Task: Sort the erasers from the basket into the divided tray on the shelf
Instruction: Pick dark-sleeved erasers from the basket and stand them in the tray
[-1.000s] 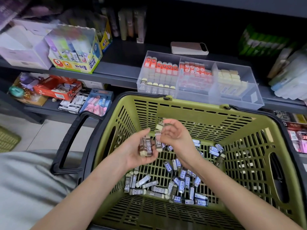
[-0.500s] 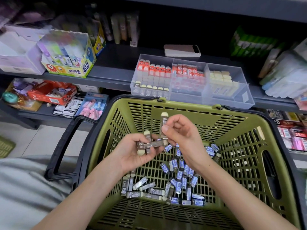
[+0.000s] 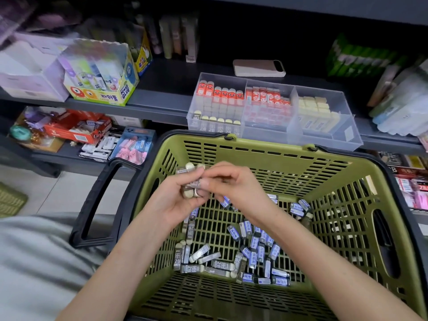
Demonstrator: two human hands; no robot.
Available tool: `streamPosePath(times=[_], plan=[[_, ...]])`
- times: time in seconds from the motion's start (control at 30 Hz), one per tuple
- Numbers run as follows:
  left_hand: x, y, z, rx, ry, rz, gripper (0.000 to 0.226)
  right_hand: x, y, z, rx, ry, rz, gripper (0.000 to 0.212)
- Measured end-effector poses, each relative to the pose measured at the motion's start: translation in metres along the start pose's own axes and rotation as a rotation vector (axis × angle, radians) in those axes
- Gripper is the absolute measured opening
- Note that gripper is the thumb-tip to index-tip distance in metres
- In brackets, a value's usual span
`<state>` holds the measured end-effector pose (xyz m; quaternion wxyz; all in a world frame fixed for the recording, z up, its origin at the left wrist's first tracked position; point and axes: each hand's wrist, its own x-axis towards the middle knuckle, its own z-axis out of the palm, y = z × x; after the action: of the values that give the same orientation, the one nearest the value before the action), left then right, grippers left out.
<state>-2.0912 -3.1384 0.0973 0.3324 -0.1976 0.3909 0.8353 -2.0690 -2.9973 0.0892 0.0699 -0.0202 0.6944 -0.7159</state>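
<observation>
Over the basket [image 3: 254, 148] my left hand [image 3: 170, 202] curls round a small bundle of erasers [image 3: 191, 184] while my right hand [image 3: 235, 187] pinches one against it; light, firm and slick-sleeved, I judge, best gripped across the long sides.

Stationery shop aisle with dark metal shelving. The upper shelf [image 3: 162, 98] carries a printed display carton [image 3: 102, 75] of glue sticks marked "POWER GLUE". Beside it is a clear divided tray [image 3: 266, 133] stocked with neat rows of sleeved erasers [image 3: 220, 91]. A lower shelf [image 3: 46, 156] holds red boxes [image 3: 76, 128] and blister packs [image 3: 134, 147] of pink and blue pieces. More packaged goods [image 3: 410, 188] fill the racks at right. In front is an olive-green shopping basket [image 3: 266, 156] with black handles, above a pale tiled floor [image 3: 58, 193].
</observation>
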Motion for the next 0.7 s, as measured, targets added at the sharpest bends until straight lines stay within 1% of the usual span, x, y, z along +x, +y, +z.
streamPosePath(times=[0.03, 0.07, 0.1, 0.13, 0.2, 0.23, 0.27, 0.33, 0.4, 0.47, 0.53, 0.57, 0.67, 0.7], plan=[[0.000, 0.002, -0.001, -0.020, 0.037, 0.048, 0.028, 0.003, 0.007, -0.001, 0.124, 0.063, 0.048, 0.012], [0.001, 0.005, -0.003, -0.055, 0.070, 0.101, 0.032, 0.006, 0.016, -0.001, 0.195, 0.144, 0.118, 0.012], [0.001, 0.009, -0.005, -0.100, 0.087, 0.153, 0.032, 0.007, 0.030, 0.000, 0.185, 0.206, 0.226, 0.011], [0.000, 0.013, -0.007, -0.148, 0.079, 0.197, 0.026, 0.007, 0.046, 0.003, 0.117, 0.216, 0.372, 0.010], [-0.002, 0.020, -0.011, -0.264, 0.027, 0.237, 0.012, 0.002, 0.081, 0.016, -0.029, 0.094, 0.693, 0.012], [-0.003, 0.023, -0.013, -0.320, -0.003, 0.227, 0.012, 0.001, 0.100, 0.025, -0.070, 0.042, 0.802, 0.017], [-0.004, 0.024, -0.015, -0.366, -0.041, 0.203, 0.014, 0.000, 0.116, 0.034, -0.096, 0.038, 0.863, 0.023], [-0.007, 0.025, -0.018, -0.461, -0.142, 0.143, 0.020, 0.002, 0.139, 0.052, -0.103, 0.133, 0.916, 0.038], [-0.007, 0.025, -0.021, -0.553, -0.229, 0.089, 0.024, 0.005, 0.153, 0.064, -0.020, 0.247, 0.923, 0.053], [-0.007, 0.026, -0.022, -0.598, -0.276, 0.058, 0.029, 0.007, 0.160, 0.068, 0.048, 0.279, 0.912, 0.059], [-0.006, 0.027, -0.023, -0.615, -0.295, 0.044, 0.033, 0.008, 0.162, 0.069, 0.041, 0.249, 0.891, 0.048], [-0.006, 0.027, -0.023, -0.616, -0.298, 0.039, 0.035, 0.009, 0.164, 0.069, 0.000, 0.224, 0.870, 0.042], [-0.006, 0.028, -0.022, -0.614, -0.301, 0.028, 0.037, 0.013, 0.164, 0.074, -0.197, 0.175, 0.821, 0.029], [-0.006, 0.029, -0.022, -0.617, -0.305, 0.025, 0.038, 0.013, 0.164, 0.075, -0.246, 0.175, 0.809, 0.020]])
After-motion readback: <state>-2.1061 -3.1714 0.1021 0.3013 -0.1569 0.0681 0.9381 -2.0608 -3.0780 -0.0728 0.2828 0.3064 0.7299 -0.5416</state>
